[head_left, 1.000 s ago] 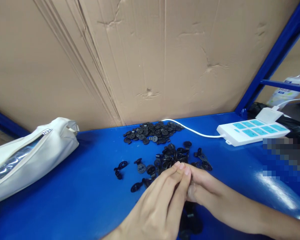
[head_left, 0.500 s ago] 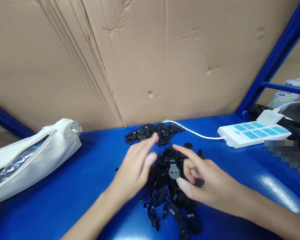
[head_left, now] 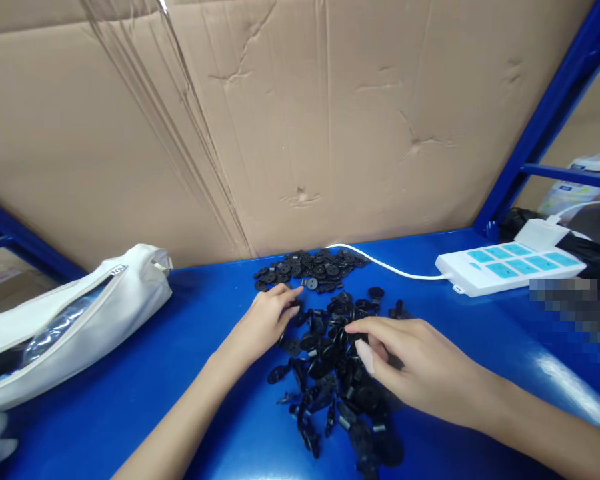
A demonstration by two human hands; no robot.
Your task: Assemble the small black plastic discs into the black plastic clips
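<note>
Heap of black, disc-ended pieces (head_left: pixel 365 400) sprawls over the blue tabletop (head_left: pixel 205 407); a flatter pile (head_left: pixel 330 269) lies beyond the heap, against the cardboard (head_left: pixel 380 167), with only a narrow gap between the two. Left hand (head_left: pixel 265 317) is at the heap's far left edge, fingers loosely bent and thumb apart from the index, the fingertips just beside a grey-looking disc (head_left: pixel 312 284) at the pile's near side; whether it grips anything, I cannot tell. Right hand (head_left: pixel 420 353) is at the heap's right side, index and thumb parted, the other fingers curled under; what those may hide, I cannot tell either.

Pieces look tangled, so lifting one could drag neighbours along; a sweep of the left wrist might push strays from the heap into the pile and mix them; the white cord (head_left: pixel 395 268), running from the power strip (head_left: pixel 510 267) right of the heap to the pile's back, could snag a piece or scatter the pile if tugged.
</note>
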